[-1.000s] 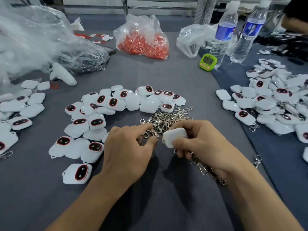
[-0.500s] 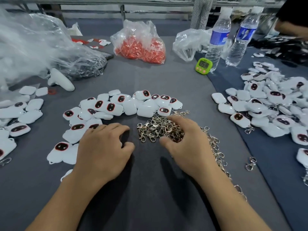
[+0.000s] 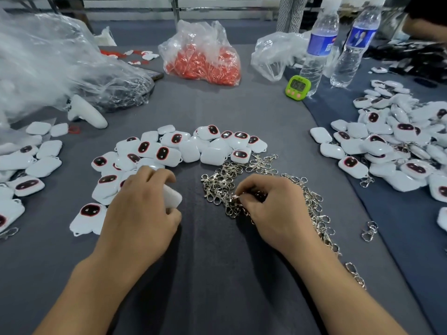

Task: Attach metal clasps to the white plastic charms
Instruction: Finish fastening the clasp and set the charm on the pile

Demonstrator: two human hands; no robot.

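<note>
My left hand (image 3: pixel 142 209) grips a white plastic charm (image 3: pixel 172 198), which shows between its fingers and thumb. My right hand (image 3: pixel 273 209) pinches a metal clasp (image 3: pixel 235 197) in the heap of silver clasps (image 3: pixel 227 180) spread on the grey table. A curved row of white charms with dark red-rimmed faces (image 3: pixel 169 151) lies just beyond both hands. More charms lie at the left edge (image 3: pixel 29 165). A big pile of charms, some with clasps on them (image 3: pixel 391 146), lies on the right.
A bag of red parts (image 3: pixel 203 61) sits at the back centre, with clear plastic bags (image 3: pixel 48 64) at the left. Two water bottles (image 3: pixel 319 44) and a green timer (image 3: pixel 298 87) stand back right. Another person's arm (image 3: pixel 425 20) shows at the far right. A single clasp (image 3: pixel 370 229) lies apart.
My left hand has taken a white charm from the pile beside it. My right hand, which earlier let go of a charm, now pinches a clasp in the heap.
</note>
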